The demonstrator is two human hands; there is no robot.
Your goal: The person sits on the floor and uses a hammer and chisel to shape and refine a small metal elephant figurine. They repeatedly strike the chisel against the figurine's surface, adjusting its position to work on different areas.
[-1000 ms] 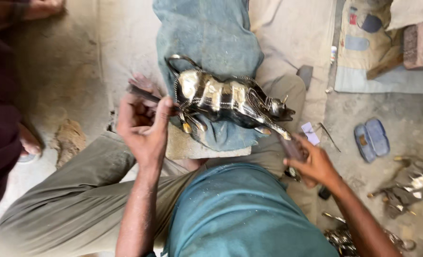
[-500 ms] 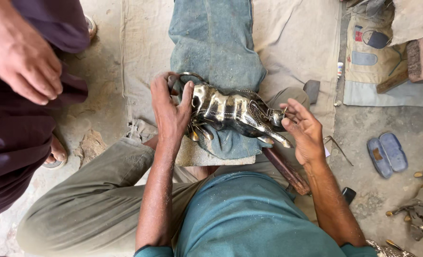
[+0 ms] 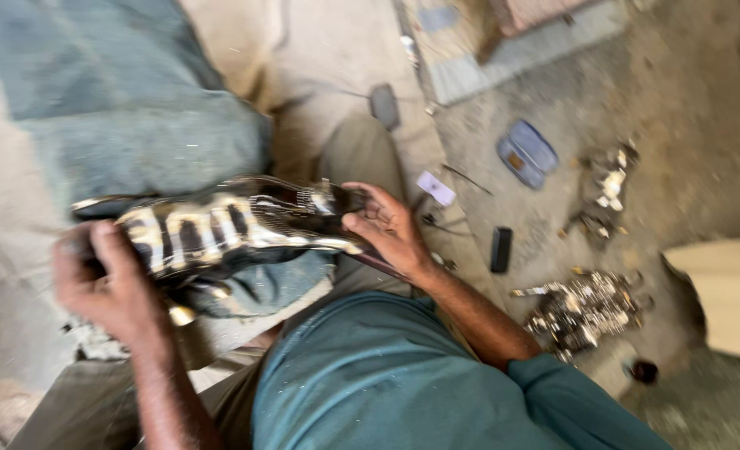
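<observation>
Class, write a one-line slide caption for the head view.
Both hands, left and right, grip a striped metal figurine over blue cloth.

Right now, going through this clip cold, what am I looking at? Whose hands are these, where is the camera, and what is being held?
The camera sits on a seated person's head, looking down at their own lap. Their left hand grips one end of a shiny, dark-banded metal animal figurine; their right hand holds the other end. It lies across a blue-grey cloth pad over their legs. On the dusty floor to the right lie a blue sandal, a small black block and a heap of metal scraps. The picture is motion-blurred.
</observation>
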